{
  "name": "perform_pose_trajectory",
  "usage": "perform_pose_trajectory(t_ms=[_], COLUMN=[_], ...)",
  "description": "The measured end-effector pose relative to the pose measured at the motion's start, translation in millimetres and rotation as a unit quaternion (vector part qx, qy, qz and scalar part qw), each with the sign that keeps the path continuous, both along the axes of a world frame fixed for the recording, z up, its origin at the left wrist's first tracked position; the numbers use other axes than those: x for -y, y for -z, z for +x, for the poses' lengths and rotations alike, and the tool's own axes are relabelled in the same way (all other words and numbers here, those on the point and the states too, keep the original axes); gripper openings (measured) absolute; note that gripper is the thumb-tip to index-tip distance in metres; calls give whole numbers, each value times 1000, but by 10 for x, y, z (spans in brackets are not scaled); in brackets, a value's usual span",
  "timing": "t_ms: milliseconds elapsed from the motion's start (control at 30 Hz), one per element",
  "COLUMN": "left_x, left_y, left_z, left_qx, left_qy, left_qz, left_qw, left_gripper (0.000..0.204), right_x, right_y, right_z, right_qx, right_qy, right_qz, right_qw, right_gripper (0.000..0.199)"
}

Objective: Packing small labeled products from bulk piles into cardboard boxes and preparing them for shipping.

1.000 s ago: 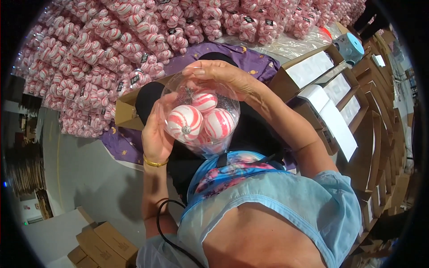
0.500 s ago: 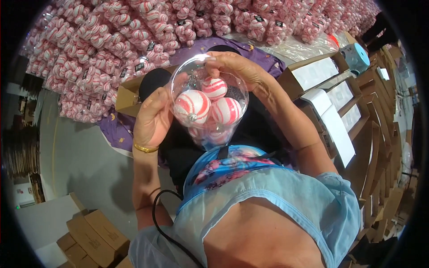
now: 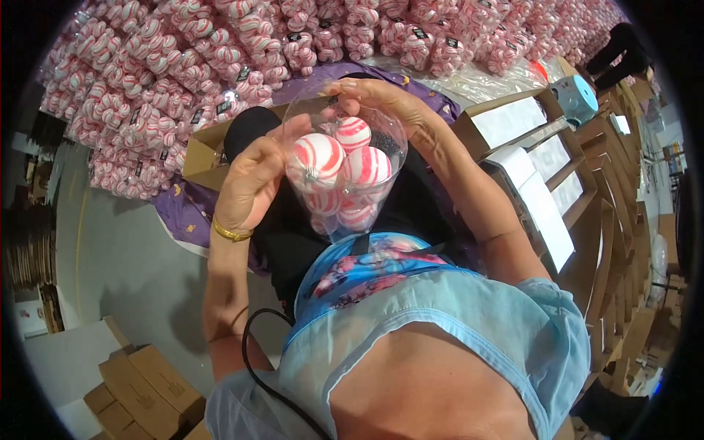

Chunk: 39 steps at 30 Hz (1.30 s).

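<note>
Grey concrete floor (image 3: 132, 271); cardboard boxes (image 3: 143, 385) lower left; flat cartons (image 3: 623, 242) stacked right.

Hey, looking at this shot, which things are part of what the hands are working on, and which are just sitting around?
In hand:
- clear plastic bag, held by left hand and right hand
- pink-and-white striped balls inside it

Lying about:
- heap of bagged striped balls
- purple cloth
- open cardboard box
- flat cardboard cartons
- small boxes

Hemmed ahead by heaped bagged balls (image 3: 220, 66), on the right by stacked cartons (image 3: 587, 220). Open box (image 3: 202, 158) just left of the left hand (image 3: 253, 180). Bare floor (image 3: 125, 257) lower left, up to more boxes (image 3: 139, 385).
</note>
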<state>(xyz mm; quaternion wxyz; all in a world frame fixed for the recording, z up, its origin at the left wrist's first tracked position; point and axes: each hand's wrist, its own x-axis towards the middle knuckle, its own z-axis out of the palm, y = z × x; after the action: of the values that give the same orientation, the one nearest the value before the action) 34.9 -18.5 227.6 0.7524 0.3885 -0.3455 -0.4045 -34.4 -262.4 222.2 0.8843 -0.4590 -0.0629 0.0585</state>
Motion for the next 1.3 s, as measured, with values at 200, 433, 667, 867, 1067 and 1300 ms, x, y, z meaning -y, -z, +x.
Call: perform_pose_trajectory(t_ms=[200, 433, 667, 867, 1067, 1300], left_x=[0, -11, 44, 58, 54, -60], left_y=[-1, -10, -28, 6, 46, -36], left_z=[-132, -163, -77, -91, -306, -207], left_qx=[-19, 91, -80, -198, -79, -95], left_qy=[-77, -129, -60, -50, -145, -96], left_qz=[-7, 46, 41, 25, 29, 29], left_qw=[997, 986, 994, 979, 986, 990], left_gripper=[20, 27, 31, 31, 30, 35], right_x=[46, -46, 60, 93, 94, -265], right_y=[79, -3, 37, 72, 108, 1], right_z=[13, 66, 81, 90, 110, 29], right_qx=[17, -5, -40, -95, -112, -92], right_qy=[-1, -5, -31, -13, -16, 91], right_qz=[22, -49, -97, -66, -43, -72], right_qw=[1000, 999, 994, 993, 993, 989], right_gripper=[46, 41, 41, 34, 40, 50])
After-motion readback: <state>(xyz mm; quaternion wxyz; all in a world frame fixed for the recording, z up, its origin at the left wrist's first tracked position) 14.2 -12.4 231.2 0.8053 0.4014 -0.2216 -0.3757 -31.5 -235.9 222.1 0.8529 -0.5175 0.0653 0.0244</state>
